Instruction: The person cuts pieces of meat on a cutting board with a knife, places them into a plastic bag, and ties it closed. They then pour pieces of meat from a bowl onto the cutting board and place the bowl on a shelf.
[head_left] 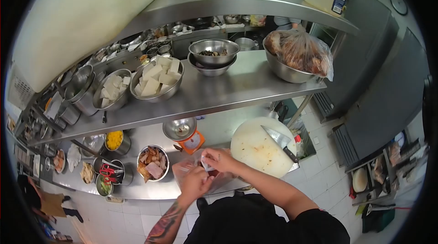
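At the front edge of the lower steel counter, both hands are closed on a clear plastic bag (183,171) with reddish contents, perhaps meat. My right hand (220,159) pinches a gathered, whitish part of the bag. Just below and to its left, my left hand (197,183) has its fingers curled on the plastic; they partly hide what it grips. Left of the bag stands a metal bowl of cut meat (153,164). Behind it is an orange scale (192,141) with an empty-looking steel bowl (179,129). A knife (280,142) lies on the round white cutting board (246,139) to the right.
Overhead, a steel shelf (219,100) carries bowls of white tofu-like blocks (157,77), stacked bowls (213,52) and a bowl with bagged brown food (299,54). Red-handled scissors (108,171) stand among containers at left. Other people are at the far left and back.
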`<act>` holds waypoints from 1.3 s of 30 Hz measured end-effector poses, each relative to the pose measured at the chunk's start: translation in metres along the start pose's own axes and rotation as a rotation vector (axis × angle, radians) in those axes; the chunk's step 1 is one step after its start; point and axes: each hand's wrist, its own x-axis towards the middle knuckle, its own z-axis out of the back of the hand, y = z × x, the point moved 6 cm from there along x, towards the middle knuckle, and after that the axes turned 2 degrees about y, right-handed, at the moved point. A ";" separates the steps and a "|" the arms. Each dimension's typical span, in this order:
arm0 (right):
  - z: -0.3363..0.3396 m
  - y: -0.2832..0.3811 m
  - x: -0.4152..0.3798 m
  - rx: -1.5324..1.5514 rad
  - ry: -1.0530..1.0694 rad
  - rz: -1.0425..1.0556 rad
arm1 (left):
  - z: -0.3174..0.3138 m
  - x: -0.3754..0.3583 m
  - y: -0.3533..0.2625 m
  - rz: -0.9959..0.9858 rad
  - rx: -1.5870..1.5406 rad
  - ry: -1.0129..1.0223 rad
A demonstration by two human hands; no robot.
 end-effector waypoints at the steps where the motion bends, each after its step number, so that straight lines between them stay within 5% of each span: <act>1: -0.007 -0.013 0.005 0.083 0.042 -0.056 | -0.002 -0.001 -0.002 -0.068 0.195 -0.039; 5: -0.006 -0.032 0.008 -0.019 0.037 -0.212 | 0.010 0.004 -0.001 -0.315 0.495 -0.220; 10: -0.001 -0.031 -0.002 -0.080 0.055 -0.482 | 0.014 0.018 0.000 -0.449 0.395 -0.154; 14: -0.002 -0.012 -0.015 -0.213 0.040 -0.446 | 0.015 0.024 0.010 -0.389 0.218 -0.076; 15: 0.003 -0.003 -0.021 -0.256 -0.074 -0.290 | 0.013 0.023 0.012 -0.390 0.218 -0.076; 19: -0.003 0.065 -0.054 -0.184 -0.251 0.062 | -0.001 0.031 0.062 0.111 -0.262 -0.041; 21: -0.011 0.065 -0.065 -0.244 -0.055 -0.079 | -0.005 0.033 0.080 0.295 -0.452 -0.007; 23: -0.015 0.067 -0.065 -0.417 -0.117 0.089 | -0.015 0.031 0.094 0.516 -1.043 0.020; 29: -0.011 0.035 -0.044 0.032 -0.209 0.061 | -0.014 0.023 0.093 0.610 -1.165 -0.024; 30: -0.011 0.033 -0.047 0.057 -0.178 0.039 | -0.005 0.021 0.081 0.460 -0.840 0.021; 32: -0.009 0.014 -0.048 0.539 -0.055 -0.409 | 0.025 0.039 0.038 0.025 -0.297 0.043; 33: -0.003 0.019 -0.042 0.442 -0.051 -0.409 | 0.039 0.046 0.011 -0.246 -0.079 0.012; 39: 0.018 0.042 -0.013 0.163 -0.013 -0.498 | 0.089 0.064 -0.001 -0.302 0.254 0.196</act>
